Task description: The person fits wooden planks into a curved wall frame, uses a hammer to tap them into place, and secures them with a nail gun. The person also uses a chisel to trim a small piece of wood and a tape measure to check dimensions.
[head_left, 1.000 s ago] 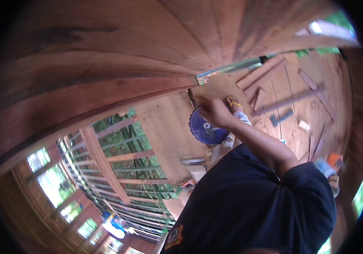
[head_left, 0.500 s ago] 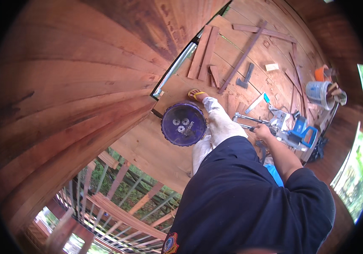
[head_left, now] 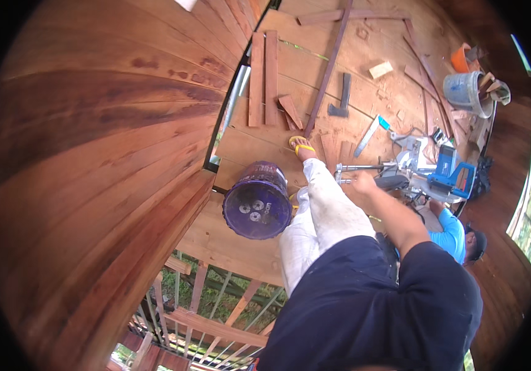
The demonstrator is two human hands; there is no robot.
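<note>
While the right hand [head_left: 362,182] is beside the rods [head_left: 359,167] of the saw [head_left: 445,173], right of centre, I cannot tell whether it grips; the left hand is out of view. Upper centre, floor [head_left: 302,71] planks are laid, strips [head_left: 270,77] loose; lower left, slats [head_left: 247,303] leave gaps.

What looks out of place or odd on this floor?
Wood strips lie at odd angles across the plank floor, with a hatchet and a handsaw loose among them, perhaps easy to trip on.
</note>
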